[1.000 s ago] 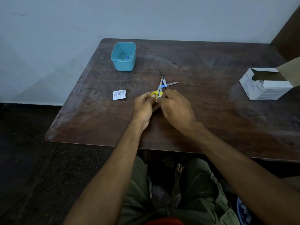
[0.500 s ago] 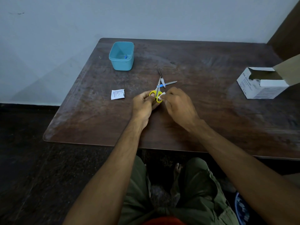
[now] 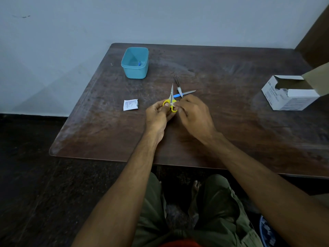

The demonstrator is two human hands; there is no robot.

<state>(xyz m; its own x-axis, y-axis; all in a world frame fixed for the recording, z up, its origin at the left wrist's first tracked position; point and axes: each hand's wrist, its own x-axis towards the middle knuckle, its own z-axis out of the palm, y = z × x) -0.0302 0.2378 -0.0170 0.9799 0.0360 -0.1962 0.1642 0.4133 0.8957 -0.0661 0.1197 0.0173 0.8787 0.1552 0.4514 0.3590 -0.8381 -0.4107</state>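
Hands meet on the scissors point(image 3: 171, 102): left hand point(image 3: 157, 114) grips the yellow handle, right hand point(image 3: 195, 113) pinches it, having slid nearer and bared the loops; cleaning seems midway.

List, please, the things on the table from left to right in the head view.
white sachet → yellow scissors → white box. The teal tub overlaps the sachet in this direction, and the nail clipper and the file overlap the scissors, so they are left out.
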